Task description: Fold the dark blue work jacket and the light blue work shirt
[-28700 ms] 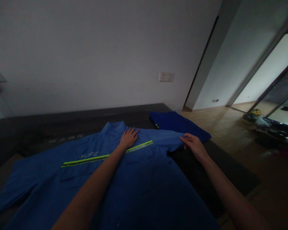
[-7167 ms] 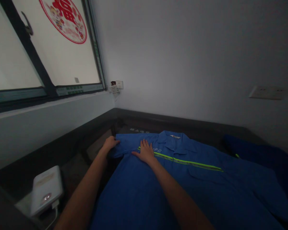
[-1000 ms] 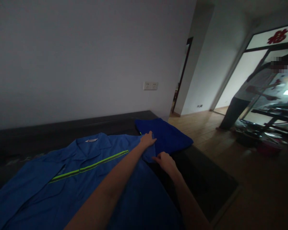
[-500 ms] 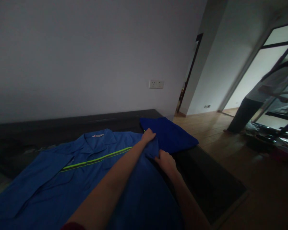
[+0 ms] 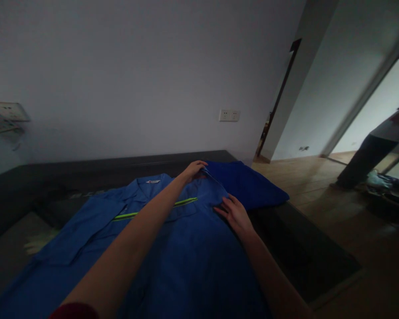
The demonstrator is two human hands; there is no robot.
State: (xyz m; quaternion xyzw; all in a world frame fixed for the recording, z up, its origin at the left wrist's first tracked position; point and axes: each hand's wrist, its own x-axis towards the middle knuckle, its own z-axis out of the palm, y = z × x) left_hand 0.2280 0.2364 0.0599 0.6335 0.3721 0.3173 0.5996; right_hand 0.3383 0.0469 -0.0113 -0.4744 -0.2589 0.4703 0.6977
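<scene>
A blue collared work shirt (image 5: 186,235) lies spread out on a dark surface (image 5: 306,248), with a yellow-green stripe across its chest and a white label in its collar. My left hand (image 5: 194,169) is closed on the edge of the shirt at the upper right, lifting it slightly. Lower down that edge, my right hand (image 5: 236,216) rests against the cloth with its fingers apart. A darker blue folded cloth (image 5: 256,186) lies just beyond the hands, partly covered by the raised shirt edge.
Behind the surface rises a pale wall with a double socket (image 5: 229,115). Another socket panel (image 5: 11,111) is at the far left. A pale, blurred thing (image 5: 40,241) sits left of the shirt. On the wooden floor (image 5: 299,177) at the right, a person (image 5: 369,153) stands bent over.
My left hand has moved up and left, raising the shirt edge. My right hand has loosened from its pinch and its fingers have spread. The view has turned left.
</scene>
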